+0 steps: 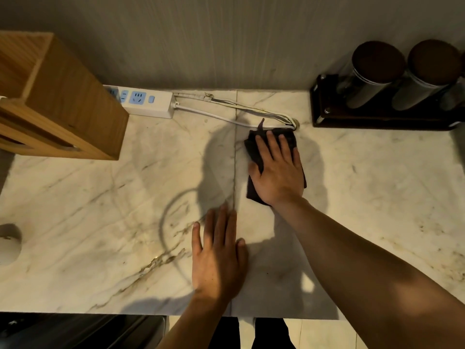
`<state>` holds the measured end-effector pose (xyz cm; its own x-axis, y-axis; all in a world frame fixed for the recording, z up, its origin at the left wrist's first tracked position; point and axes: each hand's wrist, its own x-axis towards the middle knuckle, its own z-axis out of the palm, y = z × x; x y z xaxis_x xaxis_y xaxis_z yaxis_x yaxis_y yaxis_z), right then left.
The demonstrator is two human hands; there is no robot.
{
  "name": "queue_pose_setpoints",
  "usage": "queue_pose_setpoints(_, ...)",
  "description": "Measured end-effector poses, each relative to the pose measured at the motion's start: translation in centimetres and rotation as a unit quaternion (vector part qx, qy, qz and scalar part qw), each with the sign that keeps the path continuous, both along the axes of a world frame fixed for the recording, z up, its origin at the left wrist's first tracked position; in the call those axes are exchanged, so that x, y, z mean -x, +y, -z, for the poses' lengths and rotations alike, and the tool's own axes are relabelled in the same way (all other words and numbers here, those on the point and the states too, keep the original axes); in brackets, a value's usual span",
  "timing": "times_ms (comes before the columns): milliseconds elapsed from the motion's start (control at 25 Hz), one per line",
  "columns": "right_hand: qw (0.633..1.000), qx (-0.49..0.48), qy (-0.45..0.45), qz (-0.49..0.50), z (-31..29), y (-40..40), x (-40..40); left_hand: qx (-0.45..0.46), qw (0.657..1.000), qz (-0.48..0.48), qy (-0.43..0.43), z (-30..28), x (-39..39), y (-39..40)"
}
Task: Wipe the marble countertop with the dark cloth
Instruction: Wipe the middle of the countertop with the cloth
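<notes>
The white marble countertop (100,210) with grey and gold veins fills the view. The dark cloth (254,149), folded, lies flat on it toward the back, just right of a seam in the stone. My right hand (278,170) presses flat on top of the cloth, fingers spread and pointing at the wall. Nearer the front edge, my left hand (217,255) rests palm down on the bare marble, fingers apart, holding nothing.
A white power strip (146,100) lies at the back, its white cables (226,117) running right to a hole just behind the cloth. A wooden box (63,96) stands back left. A dark rack with canisters (392,81) stands back right. A white round object (8,245) sits at the left edge.
</notes>
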<state>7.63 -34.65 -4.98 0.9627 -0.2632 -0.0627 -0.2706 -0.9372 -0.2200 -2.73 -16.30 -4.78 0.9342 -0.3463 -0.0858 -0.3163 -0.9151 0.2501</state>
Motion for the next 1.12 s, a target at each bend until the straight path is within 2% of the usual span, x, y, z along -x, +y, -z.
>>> queue_pose_setpoints(240, 0.984, -0.02, 0.007, 0.178, 0.1, 0.6, 0.6, 0.007, 1.0, 0.002, -0.004, 0.0, 0.0, 0.0)
queue_pose_setpoints(480, 0.962, -0.034, 0.017, 0.271, -0.1, 1.0, 2.9, -0.001, 1.0, 0.005, -0.016, -0.1, 0.1, 0.0)
queue_pose_setpoints(840, 0.942, -0.042, 0.018, 0.331, -0.3, 3.4, 9.5, -0.019, 0.999, 0.025, -0.027, -0.1, 0.2, 0.1)
queue_pose_setpoints(1120, 0.956, -0.018, 0.011, 0.292, 0.1, 5.6, 15.4, -0.044, 0.999, 0.012, -0.012, 0.0, 0.5, 0.1)
